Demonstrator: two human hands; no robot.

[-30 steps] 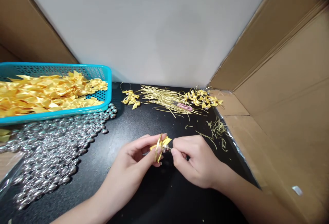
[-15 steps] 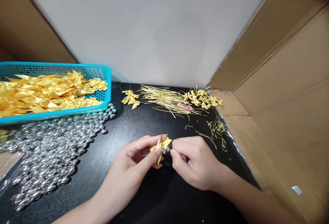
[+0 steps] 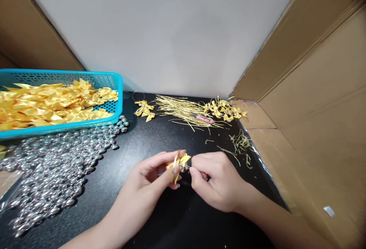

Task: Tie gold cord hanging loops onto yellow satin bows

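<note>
I have the black tabletop's (image 3: pixel 154 136) right edge under the right forearm (image 3: pixel 265 205) and room ahead of the left hand (image 3: pixel 150 176), whose fingers pinch a satiny yellow bow (image 3: pixel 185 158) with a silvery bead (image 3: pixel 183 168) below frame centre, the right hand's (image 3: pixel 215 180) curled fingers gripping its thin gold strand (image 3: pixel 188 167).

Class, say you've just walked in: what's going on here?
A person's left hand holds a yellow bow, with a silver bead against it. The right hand appears to pinch a thin strand by the bead. Beyond them, gold strands lie on the black surface; loose silver beads and a blue basket of yellow bows are to the left.
</note>
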